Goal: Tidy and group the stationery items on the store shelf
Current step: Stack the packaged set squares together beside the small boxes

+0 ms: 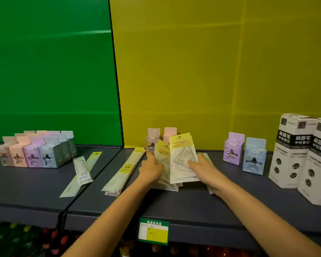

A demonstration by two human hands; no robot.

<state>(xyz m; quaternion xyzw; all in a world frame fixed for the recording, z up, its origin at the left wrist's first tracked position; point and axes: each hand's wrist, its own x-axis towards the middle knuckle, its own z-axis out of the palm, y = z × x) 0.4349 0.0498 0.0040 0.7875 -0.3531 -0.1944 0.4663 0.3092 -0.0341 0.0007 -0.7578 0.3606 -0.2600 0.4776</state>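
Note:
Both my hands grip packets of set squares at the middle of the dark shelf [193,204]. My left hand [152,168] holds a fanned bunch of these packets [162,151] from the left. My right hand [202,168] holds one packet [182,154] with a yellow header, tilted up over a flat pile [167,186]. A stack of long ruler packs [122,173] lies diagonally to the left. Behind the packets stand a grey box [152,138] and a pink box [170,132].
Two crossed ruler packs [82,171] lie on the left shelf section beside a grouped block of pastel boxes [35,149]. A purple box [233,148], a blue box [254,155] and tall white refill cartons [293,151] stand right. A price tag [153,230] hangs on the shelf edge.

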